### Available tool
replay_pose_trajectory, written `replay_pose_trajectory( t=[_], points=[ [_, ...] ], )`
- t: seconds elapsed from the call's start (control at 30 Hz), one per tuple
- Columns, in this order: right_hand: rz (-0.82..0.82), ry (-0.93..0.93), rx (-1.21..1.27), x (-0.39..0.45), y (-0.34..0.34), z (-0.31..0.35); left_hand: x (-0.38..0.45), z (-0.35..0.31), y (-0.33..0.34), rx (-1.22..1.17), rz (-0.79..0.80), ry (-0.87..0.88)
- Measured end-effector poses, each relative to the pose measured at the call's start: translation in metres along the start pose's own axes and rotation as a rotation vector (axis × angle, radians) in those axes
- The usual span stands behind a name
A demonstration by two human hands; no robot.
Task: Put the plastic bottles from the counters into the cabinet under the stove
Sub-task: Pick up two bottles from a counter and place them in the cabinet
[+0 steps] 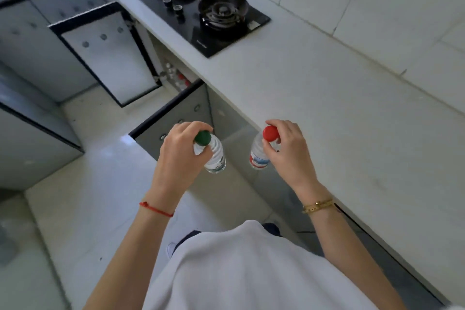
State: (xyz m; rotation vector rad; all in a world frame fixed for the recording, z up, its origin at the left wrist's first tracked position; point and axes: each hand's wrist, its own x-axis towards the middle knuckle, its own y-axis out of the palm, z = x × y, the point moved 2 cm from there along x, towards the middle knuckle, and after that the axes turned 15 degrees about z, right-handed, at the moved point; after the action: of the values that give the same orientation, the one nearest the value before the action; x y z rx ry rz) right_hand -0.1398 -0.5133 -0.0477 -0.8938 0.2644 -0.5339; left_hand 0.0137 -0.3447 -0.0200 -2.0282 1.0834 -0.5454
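My left hand (180, 151) grips a clear plastic bottle with a green cap (214, 156) by its neck. A clear bottle with a red cap and a red-blue label (259, 156) hangs from my right hand (289, 151), also held at the neck. Both bottles hang upright in the air in front of the counter edge. Ahead, under the black two-burner stove (201, 10), the cabinet (173, 75) stands with both doors swung out. Several bottles with red and pale caps (181, 80) show inside it.
The cabinet's left door (108, 55) and right door (176, 118) jut out over the pale tiled floor (100, 184). The white counter (327, 98) runs along my right. Grey cabinets (30, 40) line the left side.
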Motion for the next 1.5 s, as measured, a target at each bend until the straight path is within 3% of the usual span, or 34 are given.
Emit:
replay_pose_trajectory(
  t=[0.43, 0.77, 1.03, 1.5],
  points=[
    [0.117, -0.183, 0.104, 0.021, 0.18, 0.222, -0.15, 0.19, -0.15, 0.046, -0.067, -0.208],
    [0.255, -0.312, 0.104, 0.073, 0.268, 0.329, -0.18, 0.298, -0.223, 0.039, -0.116, -0.342],
    [0.271, -0.322, 0.101, 0.173, 0.319, 0.359, -0.104, 0.378, -0.267, 0.026, -0.102, -0.337],
    [0.085, -0.157, 0.075, 0.403, 0.34, 0.373, 0.147, 0.483, -0.335, 0.102, 0.099, -0.08]
  ],
)
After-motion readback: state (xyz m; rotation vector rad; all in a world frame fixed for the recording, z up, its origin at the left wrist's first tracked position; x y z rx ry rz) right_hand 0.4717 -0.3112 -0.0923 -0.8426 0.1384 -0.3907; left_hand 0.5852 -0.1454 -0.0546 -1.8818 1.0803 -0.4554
